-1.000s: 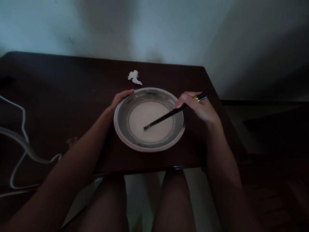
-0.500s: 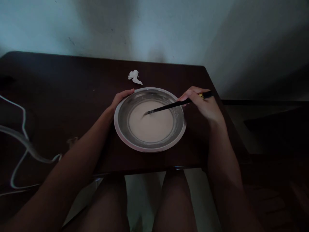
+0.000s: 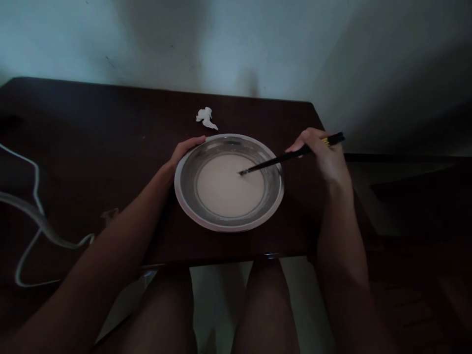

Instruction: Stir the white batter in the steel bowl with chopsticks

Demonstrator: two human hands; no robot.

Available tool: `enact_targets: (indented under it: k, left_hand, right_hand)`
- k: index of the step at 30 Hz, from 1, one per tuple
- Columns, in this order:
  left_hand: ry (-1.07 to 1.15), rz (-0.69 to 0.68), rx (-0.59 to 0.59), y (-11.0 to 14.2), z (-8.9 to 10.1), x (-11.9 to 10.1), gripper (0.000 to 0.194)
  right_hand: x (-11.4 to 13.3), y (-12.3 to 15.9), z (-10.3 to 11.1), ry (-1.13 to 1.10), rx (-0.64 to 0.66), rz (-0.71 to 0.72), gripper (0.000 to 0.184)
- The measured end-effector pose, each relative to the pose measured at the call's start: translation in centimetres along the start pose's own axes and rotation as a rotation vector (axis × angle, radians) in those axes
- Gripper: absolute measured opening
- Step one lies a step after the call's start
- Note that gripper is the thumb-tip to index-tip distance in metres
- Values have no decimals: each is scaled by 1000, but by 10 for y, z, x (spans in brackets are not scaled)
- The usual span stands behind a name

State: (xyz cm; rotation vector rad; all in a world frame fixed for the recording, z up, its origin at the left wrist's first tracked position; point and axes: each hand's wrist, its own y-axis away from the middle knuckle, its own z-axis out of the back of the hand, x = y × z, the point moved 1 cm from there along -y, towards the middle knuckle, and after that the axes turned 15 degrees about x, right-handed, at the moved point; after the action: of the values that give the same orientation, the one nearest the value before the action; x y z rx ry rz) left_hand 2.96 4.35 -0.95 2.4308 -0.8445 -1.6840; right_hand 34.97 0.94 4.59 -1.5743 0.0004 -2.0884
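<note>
A wide metal basin [image 3: 184,196] holds a pale, milky liquid [image 3: 226,189] and rests near the table's front edge. My left hand [image 3: 186,147] grips the basin's far left rim, its fingers partly hidden behind the side. Beyond the right rim, my right hand [image 3: 317,145] is closed around black chopsticks [image 3: 282,158] with a gold band near the top. They slant down leftward over the rim, and their tips meet the liquid a little right of its middle.
On the dark table [image 3: 110,128], a crumpled white tissue [image 3: 207,118] lies behind the basin. White cables [image 3: 40,216] run along the left, and a pale wall [image 3: 236,44] stands at the back. My legs show below the front edge.
My right hand has moved right and slightly up, drawing the chopsticks' tips rightward through the liquid. My left hand and the basin have stayed in place.
</note>
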Motion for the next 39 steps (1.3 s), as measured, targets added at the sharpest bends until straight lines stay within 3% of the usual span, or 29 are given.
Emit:
enact_targets:
  k: [2, 5, 7, 12, 14, 17, 19, 25, 31, 36, 39]
  left_hand:
    - [-7, -10, 11, -1, 1, 0, 26]
    - [0, 5, 17, 0, 1, 0, 27]
    - [7, 14, 6, 1, 0, 0, 27]
    - [19, 2, -9, 3, -5, -2, 29]
    - [27, 10, -10, 3, -9, -3, 32]
    - [27, 11, -27, 5, -14, -4, 33]
    - [32, 11, -14, 5, -14, -4, 34]
    - [-13, 10, 10, 4, -9, -4, 32]
    - [-6, 22, -14, 5, -10, -4, 32]
    - [51, 9, 6, 5, -13, -4, 35]
    - [63, 29, -52, 6, -15, -4, 35]
  right_hand:
    - [1, 2, 0, -19, 48, 1, 44]
    - [2, 0, -10, -8, 218, -2, 39]
    - [1, -2, -14, 26, 249, 0, 37]
    - [1, 1, 1, 31, -19, 45, 42]
    - [3, 4, 3, -1, -12, 49, 45]
    - [5, 2, -7, -17, 181, -16, 44]
    - [4, -1, -13, 16, 241, -12, 43]
    - [1, 2, -2, -108, 19, 68, 46]
    - [0, -1, -17, -203, 301, -17, 43]
    - [0, -2, -9, -198, 42, 73, 53]
    - [2, 0, -11, -241, 76, 61, 57]
